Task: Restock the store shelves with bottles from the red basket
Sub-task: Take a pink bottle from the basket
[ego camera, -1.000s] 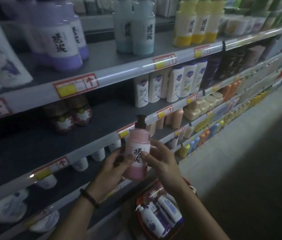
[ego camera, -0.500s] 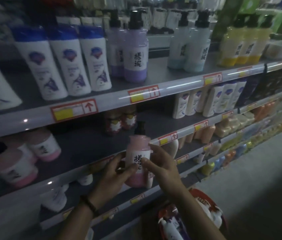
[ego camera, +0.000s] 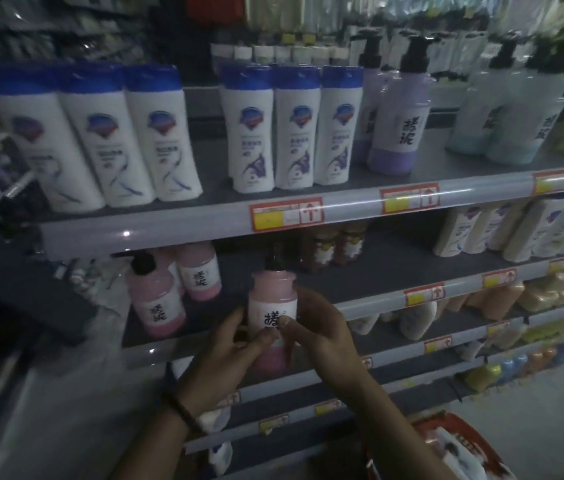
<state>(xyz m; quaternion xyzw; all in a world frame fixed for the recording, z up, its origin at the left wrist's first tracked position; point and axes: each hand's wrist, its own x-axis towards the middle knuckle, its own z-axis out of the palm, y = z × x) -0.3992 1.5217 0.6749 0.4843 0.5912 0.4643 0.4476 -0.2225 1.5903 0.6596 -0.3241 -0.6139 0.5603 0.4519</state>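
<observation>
A pink pump bottle (ego camera: 271, 296) with a white label and dark pump stands upright at the front edge of the second shelf (ego camera: 360, 275). My left hand (ego camera: 225, 355) grips its left side and my right hand (ego camera: 322, 330) grips its right side, thumbs on the label. Two matching pink bottles (ego camera: 157, 303) stand on the same shelf to the left. The red basket (ego camera: 460, 445) sits at the lower right, half out of frame, with white bottles inside.
The upper shelf (ego camera: 204, 216) carries white blue-capped bottles (ego camera: 273, 133) and lilac pump bottles (ego camera: 398, 123). Dark brown bottles (ego camera: 339, 244) stand at the back of the second shelf, cream bottles (ego camera: 502, 230) to the right. Lower shelves hold more stock. Grey aisle floor lies at the right.
The view has swung left and up along the shelves. Both hands carried the pink bottle left, closer to the two matching pink bottles, still held between them.
</observation>
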